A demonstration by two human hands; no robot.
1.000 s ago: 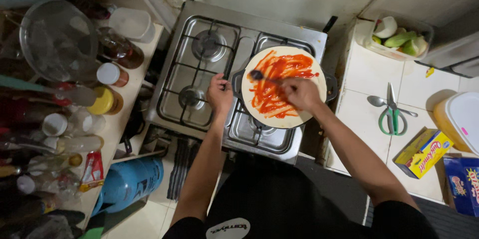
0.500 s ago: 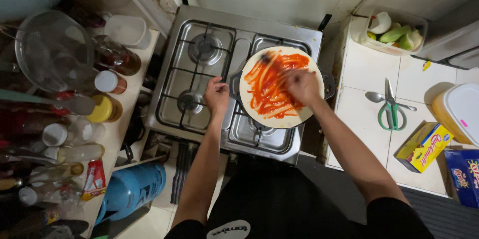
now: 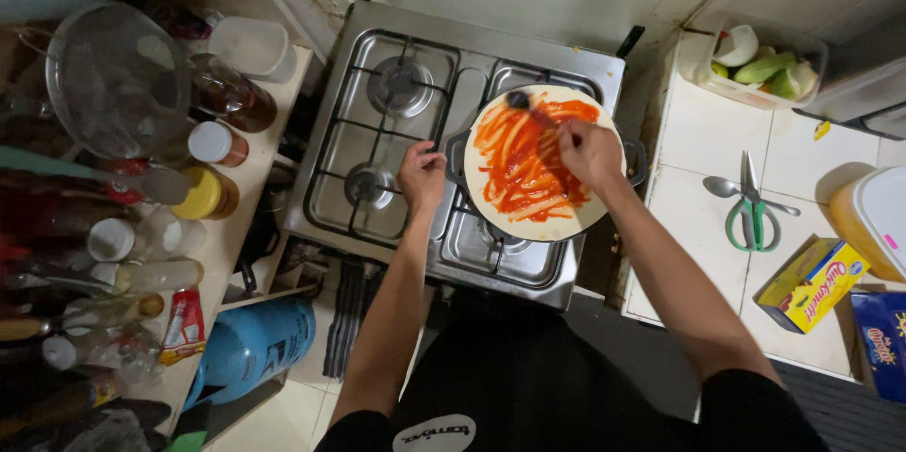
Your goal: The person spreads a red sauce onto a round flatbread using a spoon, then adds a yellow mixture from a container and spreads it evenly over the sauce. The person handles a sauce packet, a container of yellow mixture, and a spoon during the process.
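A round pale flatbread (image 3: 576, 216) smeared with red sauce (image 3: 524, 164) lies in a dark pan (image 3: 636, 161) on the right burners of a steel gas stove (image 3: 377, 136). My right hand (image 3: 590, 152) is over the flatbread, shut on a spoon (image 3: 525, 105) whose dark bowl rests at the bread's far-left edge. My left hand (image 3: 422, 175) grips the pan's left handle beside the front-left burner.
A white tiled counter (image 3: 694, 136) to the right carries green-handled scissors (image 3: 752, 216), a metal spoon (image 3: 725, 188), a yellow box (image 3: 813, 284), a yellow container (image 3: 873, 221) and a tub of vegetables (image 3: 764, 65). Jars and bottles crowd the left shelf (image 3: 231, 235). A blue gas cylinder (image 3: 250, 343) stands below.
My right hand has swept the spoon up and left across the flatbread to its far edge, spreading more sauce. My left hand stays on the pan handle.
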